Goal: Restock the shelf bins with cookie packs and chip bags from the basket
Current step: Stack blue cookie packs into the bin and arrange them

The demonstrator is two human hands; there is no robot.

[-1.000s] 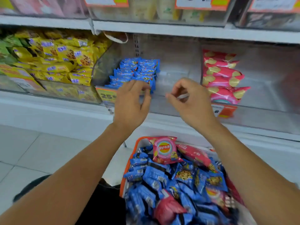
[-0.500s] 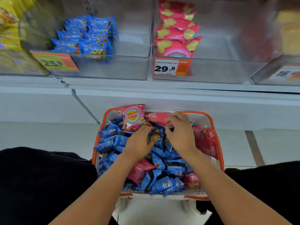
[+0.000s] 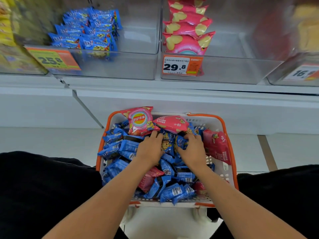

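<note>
A white basket with an orange rim (image 3: 228,145) stands between my knees, heaped with blue cookie packs (image 3: 172,192) and pink chip bags (image 3: 140,120). My left hand (image 3: 151,149) and my right hand (image 3: 194,150) are both down in the heap, fingers curled around a small cluster of blue cookie packs (image 3: 170,144) between them. On the shelf above, a clear bin (image 3: 120,66) holds blue cookie packs (image 3: 89,30) in its left half. The bin to its right (image 3: 233,69) has pink chip bags (image 3: 186,30) stacked at its left.
Orange price tags reading 25.8 (image 3: 53,60) and 29.8 (image 3: 181,65) hang on the bin fronts. A bin of yellow packs (image 3: 6,31) sits at far left, another bin (image 3: 296,73) at far right. White shelf base and pale floor tiles surround the basket.
Both hands dropped from the cookie bin on the shelf into the basket. They have since pushed a little deeper and closed around blue cookie packs.
</note>
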